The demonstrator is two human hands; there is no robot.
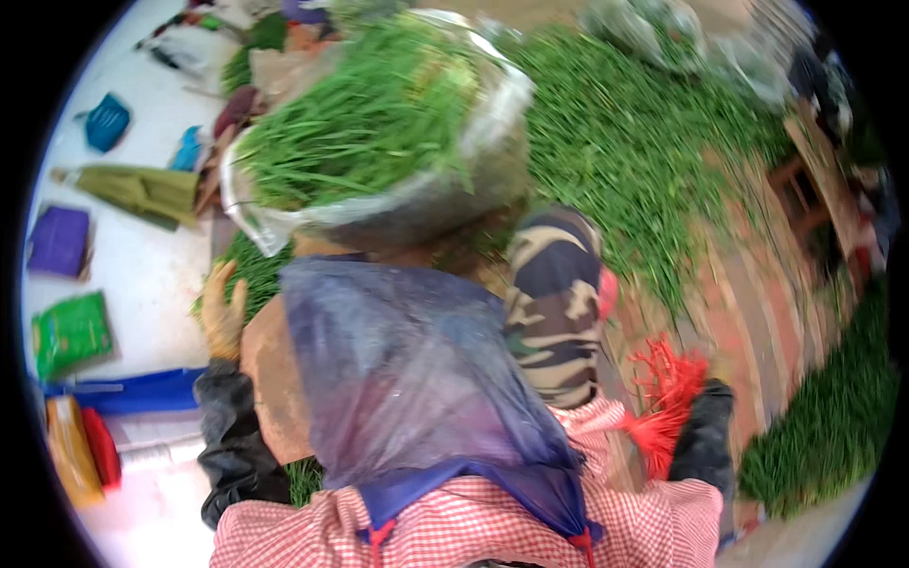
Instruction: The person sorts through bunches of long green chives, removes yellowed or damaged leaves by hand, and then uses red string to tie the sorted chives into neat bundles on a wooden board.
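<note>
My left hand [223,312], in a yellowish glove, is at the left with its fingers stretched out and apart. It lies beside a small heap of long green leafy stalks [252,270] and seems to hold nothing. My right hand [724,366] is small and blurred at the lower right, its fingers not readable. Close by it hangs a bunch of red plastic strings [658,417]; I cannot tell whether the hand touches them. A big whitish plastic sack [507,142], packed with green stalks [369,114], stands in front of me.
Loose green stalks [625,151] cover the striped floor [748,284] at the far right, and more greens [824,435] lie at the right edge. A blue-purple plastic apron [398,369] covers my lap. Leftward are a green packet [71,333], a purple item [59,241] and an olive umbrella-like bundle [142,192].
</note>
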